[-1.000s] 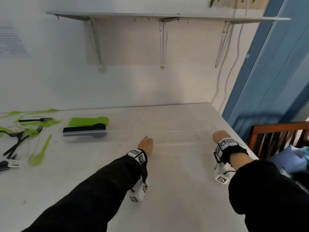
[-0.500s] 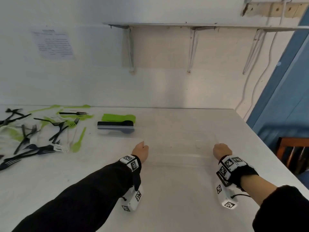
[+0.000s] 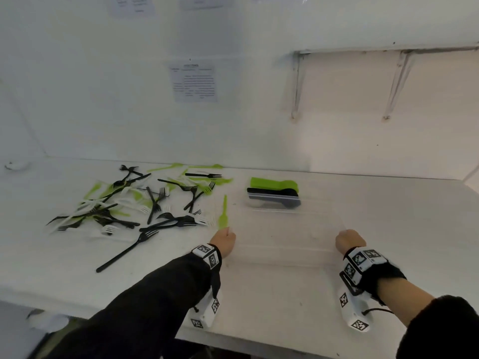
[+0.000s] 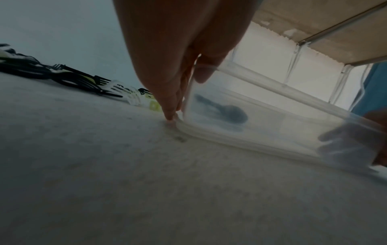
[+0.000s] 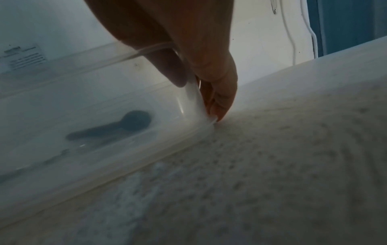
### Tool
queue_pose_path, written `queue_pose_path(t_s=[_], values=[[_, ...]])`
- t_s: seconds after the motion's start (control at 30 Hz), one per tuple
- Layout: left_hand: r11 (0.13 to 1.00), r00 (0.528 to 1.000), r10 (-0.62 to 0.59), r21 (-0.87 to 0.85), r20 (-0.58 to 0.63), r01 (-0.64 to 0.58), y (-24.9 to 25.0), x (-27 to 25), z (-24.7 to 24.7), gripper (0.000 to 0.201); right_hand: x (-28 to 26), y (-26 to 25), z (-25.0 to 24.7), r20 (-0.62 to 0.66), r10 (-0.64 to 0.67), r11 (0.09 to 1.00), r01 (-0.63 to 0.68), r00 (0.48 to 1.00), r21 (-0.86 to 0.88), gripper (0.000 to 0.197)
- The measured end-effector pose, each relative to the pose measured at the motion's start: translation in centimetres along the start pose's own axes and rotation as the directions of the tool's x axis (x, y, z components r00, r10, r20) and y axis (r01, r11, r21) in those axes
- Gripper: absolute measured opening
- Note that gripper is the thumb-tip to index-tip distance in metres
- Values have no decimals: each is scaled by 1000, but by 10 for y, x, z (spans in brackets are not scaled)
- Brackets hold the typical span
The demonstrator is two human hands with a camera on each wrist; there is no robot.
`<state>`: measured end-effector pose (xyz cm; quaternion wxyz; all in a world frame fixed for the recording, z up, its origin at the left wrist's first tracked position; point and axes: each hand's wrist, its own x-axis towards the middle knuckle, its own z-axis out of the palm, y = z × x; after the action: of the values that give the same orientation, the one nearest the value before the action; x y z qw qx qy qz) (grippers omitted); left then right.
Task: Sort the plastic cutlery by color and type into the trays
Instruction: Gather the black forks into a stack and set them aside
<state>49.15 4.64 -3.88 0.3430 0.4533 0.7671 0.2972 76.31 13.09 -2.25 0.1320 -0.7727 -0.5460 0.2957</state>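
A clear plastic tray (image 3: 285, 251) stands on the white table (image 3: 259, 294) in front of me. My left hand (image 3: 224, 242) pinches its left end wall, thumb inside and fingers (image 4: 169, 112) outside. At the right end wall my right hand (image 3: 347, 239) pinches the same way, fingers (image 5: 220, 106) down at the table. Through the tray wall (image 4: 272, 129) (image 5: 94, 102) a dark spoon (image 4: 228, 114) (image 5: 125, 124) shows. Stacked green spoons (image 3: 273, 183) and black spoons (image 3: 272, 193) lie just behind the tray. A mixed cutlery pile (image 3: 145, 203) sits to the left.
A loose green piece (image 3: 223, 213) lies right by my left hand, and a black fork (image 3: 127, 251) lies nearer the front edge. The wall (image 3: 233, 125) closes off the back of the table; a shelf (image 3: 388, 49) hangs above at the right.
Both hands have slid the clear tray left along the table, from right of the spoon stacks to in front of them, beside the cutlery pile. My view has swung left.
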Motion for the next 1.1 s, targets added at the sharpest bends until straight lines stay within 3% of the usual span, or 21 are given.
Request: queue_pose_path(t_s=[0.17,0.3,0.37,0.47,0.53,0.63,0.77,0.83,0.93,1.1], values=[[999,998,25,-39,61,-23,-8,6,-1,27,-2,-2,4,-57,38,998,-40,998,-42,36],[997,989,58,-52,136,-51,-6,18,-2,35,-1,0,2,-68,54,996,-59,996,-66,38],[998,979,70,-20,194,-67,-5,19,-7,48,-3,-7,-3,-126,43,995,-53,991,-80,45],[988,968,143,34,206,-153,-8,15,-22,57,-17,-36,-17,-301,-86,992,52,950,-118,44],[970,963,224,63,151,-235,-12,8,-38,52,-31,-73,-21,-326,-282,958,250,902,-138,33],[942,949,305,119,78,-313,-29,-4,-68,40,-55,-136,-5,-222,-560,824,565,798,-44,21],[936,965,256,264,-56,-233,-60,-7,-113,32,-99,-208,57,67,-702,711,693,709,119,16],[933,969,208,326,-136,-155,-75,-3,-137,32,-112,-233,95,187,-729,683,718,658,135,18],[906,967,138,422,-214,-36,-98,7,-169,33,-119,-258,145,321,-694,700,708,644,94,25],[806,990,-5,585,-143,89,-131,21,-202,38,-116,-286,202,501,-616,647,753,607,-116,29]])
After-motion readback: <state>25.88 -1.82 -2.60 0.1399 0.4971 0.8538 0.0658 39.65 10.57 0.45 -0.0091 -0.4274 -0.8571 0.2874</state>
